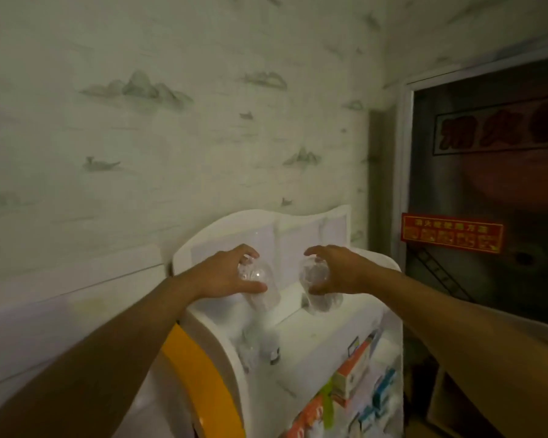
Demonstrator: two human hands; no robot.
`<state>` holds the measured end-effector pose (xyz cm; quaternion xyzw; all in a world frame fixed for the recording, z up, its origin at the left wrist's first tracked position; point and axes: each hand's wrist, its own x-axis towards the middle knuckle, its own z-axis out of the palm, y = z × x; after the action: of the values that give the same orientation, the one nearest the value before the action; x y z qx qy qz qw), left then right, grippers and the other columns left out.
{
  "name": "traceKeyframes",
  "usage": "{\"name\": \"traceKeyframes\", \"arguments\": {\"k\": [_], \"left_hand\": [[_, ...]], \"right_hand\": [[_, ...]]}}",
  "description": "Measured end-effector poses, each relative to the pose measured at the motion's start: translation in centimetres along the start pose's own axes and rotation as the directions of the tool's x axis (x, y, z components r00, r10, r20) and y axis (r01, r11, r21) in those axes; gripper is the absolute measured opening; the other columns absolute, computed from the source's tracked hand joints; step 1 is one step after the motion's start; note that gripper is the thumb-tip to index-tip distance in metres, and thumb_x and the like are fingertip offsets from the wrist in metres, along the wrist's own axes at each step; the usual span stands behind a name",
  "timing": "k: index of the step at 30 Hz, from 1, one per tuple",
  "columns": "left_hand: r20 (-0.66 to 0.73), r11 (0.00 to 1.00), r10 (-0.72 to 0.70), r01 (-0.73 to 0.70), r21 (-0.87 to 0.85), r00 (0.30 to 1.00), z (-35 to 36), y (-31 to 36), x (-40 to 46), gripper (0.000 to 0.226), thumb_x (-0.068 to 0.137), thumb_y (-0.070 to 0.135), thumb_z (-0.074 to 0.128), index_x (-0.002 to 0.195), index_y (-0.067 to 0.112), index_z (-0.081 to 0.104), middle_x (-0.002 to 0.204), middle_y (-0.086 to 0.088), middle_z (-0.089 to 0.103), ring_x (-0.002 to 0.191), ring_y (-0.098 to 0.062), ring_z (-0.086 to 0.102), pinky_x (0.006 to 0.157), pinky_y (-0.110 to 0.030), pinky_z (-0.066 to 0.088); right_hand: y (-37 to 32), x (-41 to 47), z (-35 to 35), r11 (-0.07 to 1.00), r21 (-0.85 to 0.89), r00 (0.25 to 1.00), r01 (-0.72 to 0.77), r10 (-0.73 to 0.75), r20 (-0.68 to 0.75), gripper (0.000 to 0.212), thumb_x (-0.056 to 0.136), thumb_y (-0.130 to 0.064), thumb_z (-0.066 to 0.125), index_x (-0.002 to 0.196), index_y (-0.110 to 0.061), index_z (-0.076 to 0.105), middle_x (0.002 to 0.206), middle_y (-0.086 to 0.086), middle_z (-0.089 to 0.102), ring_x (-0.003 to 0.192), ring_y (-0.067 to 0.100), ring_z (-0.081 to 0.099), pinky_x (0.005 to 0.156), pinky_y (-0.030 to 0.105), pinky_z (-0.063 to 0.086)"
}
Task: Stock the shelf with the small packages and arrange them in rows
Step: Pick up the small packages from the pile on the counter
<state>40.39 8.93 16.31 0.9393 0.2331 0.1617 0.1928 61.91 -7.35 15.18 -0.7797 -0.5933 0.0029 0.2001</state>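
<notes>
Two small clear plastic packages are held over the top tier of a white display shelf [301, 330]. My left hand [222, 273] grips the left clear package [263, 289], fingers curled over its top. My right hand [336, 267] grips the right clear package [320, 289] the same way. Both packages sit at or just above the top ledge; I cannot tell if they touch it. More clear packages [253, 346] lie on the tier just below. Lower tiers hold coloured boxes [355, 371].
The shelf stands against a wall with pale landscape wallpaper [171, 121]. An orange and white curved side panel [196, 384] is at the shelf's left. A dark fire-hose cabinet with a red label [453, 232] stands at the right.
</notes>
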Motion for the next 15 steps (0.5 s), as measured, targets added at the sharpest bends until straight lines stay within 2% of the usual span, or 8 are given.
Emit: {"name": "traceKeyframes", "arguments": {"k": [2, 4, 8, 11, 13, 15], "left_hand": [[0.09, 0.999, 0.009, -0.013, 0.045, 0.996, 2.2, 2.1, 2.3, 0.096, 0.042, 0.084, 0.063, 0.126, 0.042, 0.044, 0.121, 0.011, 0.052, 0.083, -0.001, 0.055, 0.081, -0.021, 0.043], [0.141, 0.996, 0.005, -0.017, 0.088, 0.99, 4.2, 3.7, 4.5, 0.096, 0.043, 0.085, 0.064, 0.127, 0.043, 0.043, 0.123, 0.011, 0.052, 0.089, -0.005, 0.057, 0.089, -0.025, 0.046], [0.141, 0.976, -0.092, 0.062, 0.207, 0.986, 8.3, 4.4, 8.0, 0.082, 0.058, 0.077, 0.068, 0.128, 0.042, 0.042, 0.126, 0.009, 0.055, 0.105, -0.016, 0.058, 0.097, -0.037, 0.047], [0.161, 0.934, -0.164, 0.1, 0.342, 0.973, 11.2, 3.3, 9.4, 0.083, 0.061, 0.078, 0.064, 0.13, 0.041, 0.037, 0.131, 0.008, 0.055, 0.11, -0.018, 0.057, 0.096, -0.037, 0.046], [0.194, 0.89, -0.178, 0.074, 0.45, 0.965, 12.9, 2.5, 10.4, 0.083, 0.067, 0.074, 0.064, 0.135, 0.038, 0.033, 0.135, 0.009, 0.052, 0.115, -0.019, 0.056, 0.095, -0.034, 0.044], [0.217, 0.871, -0.195, 0.067, 0.487, 0.956, 14.1, 1.8, 11.8, 0.083, 0.069, 0.072, 0.065, 0.137, 0.037, 0.032, 0.135, 0.008, 0.052, 0.117, -0.019, 0.055, 0.095, -0.033, 0.043]], "right_hand": [[3.4, -0.7, -0.6, 1.0, 0.006, 1.0, -0.029, 0.029, 0.003, 0.081, 0.072, -0.047, 0.078, 0.14, -0.031, 0.038, 0.141, 0.001, 0.048, 0.125, 0.024, 0.048, 0.104, 0.041, 0.043], [6.7, -1.2, -1.2, 0.999, -0.003, 0.999, -0.052, 0.052, -0.011, 0.079, 0.071, -0.049, 0.078, 0.138, -0.033, 0.041, 0.139, -0.001, 0.051, 0.122, 0.023, 0.05, 0.103, 0.041, 0.044], [12.3, -2.2, -1.1, 0.993, 0.032, 0.993, -0.115, 0.115, 0.003, 0.074, 0.071, -0.049, 0.078, 0.135, -0.033, 0.044, 0.136, -0.002, 0.053, 0.12, 0.022, 0.051, 0.103, 0.041, 0.044], [15.7, -2.6, 0.3, 0.981, 0.071, 0.983, -0.178, 0.174, 0.054, 0.073, 0.072, -0.044, 0.079, 0.135, -0.034, 0.043, 0.137, -0.002, 0.052, 0.12, 0.022, 0.051, 0.102, 0.04, 0.045], [17.4, -2.6, 1.4, 0.972, 0.105, 0.975, -0.212, 0.204, 0.084, 0.072, 0.074, -0.042, 0.079, 0.136, -0.034, 0.042, 0.138, -0.003, 0.052, 0.121, 0.022, 0.051, 0.103, 0.041, 0.046], [19.0, -2.2, 2.4, 0.969, 0.1, 0.971, -0.227, 0.217, 0.101, 0.074, 0.073, -0.042, 0.079, 0.137, -0.034, 0.042, 0.14, -0.003, 0.05, 0.123, 0.022, 0.049, 0.106, 0.041, 0.044]]}}
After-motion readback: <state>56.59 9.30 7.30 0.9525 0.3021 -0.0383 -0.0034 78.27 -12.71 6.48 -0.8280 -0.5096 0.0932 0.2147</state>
